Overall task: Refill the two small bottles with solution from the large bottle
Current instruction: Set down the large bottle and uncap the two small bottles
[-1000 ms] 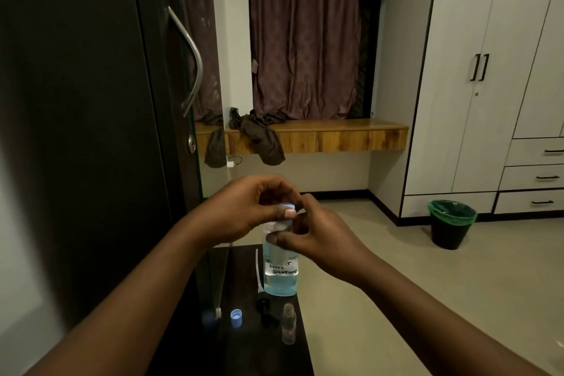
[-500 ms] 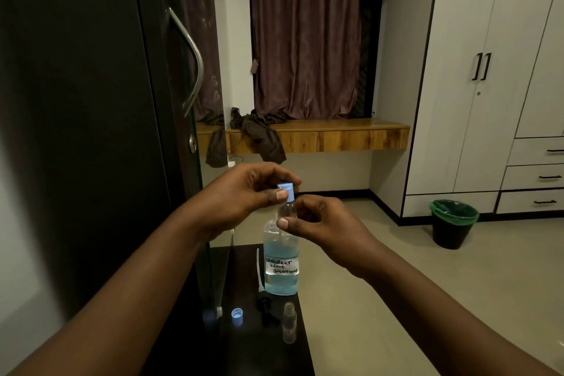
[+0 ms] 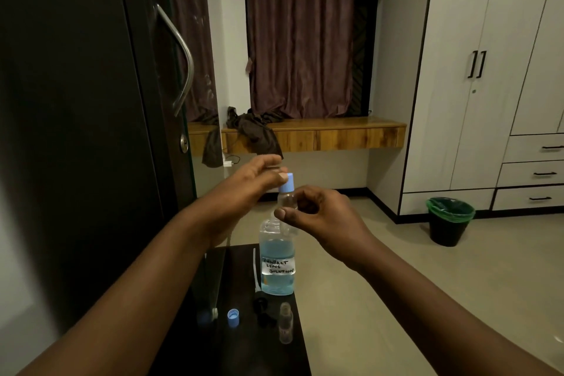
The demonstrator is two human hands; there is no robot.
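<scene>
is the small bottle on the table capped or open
Open. The small bottle stands upright on the dark table with a bare neck, and a loose blue cap lies to its left.

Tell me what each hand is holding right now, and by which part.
The right hand pinches a small clear bottle by its body. The left hand's fingertips touch its blue cap; whether they grip it cannot be told.

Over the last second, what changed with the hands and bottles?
The small capped bottle, pinched by the right hand, has been raised clear above the large bottle. The left hand has opened, fingertips still at the blue cap. Unmoved on the table: large bottle, uncapped small bottle, loose blue cap.
</scene>
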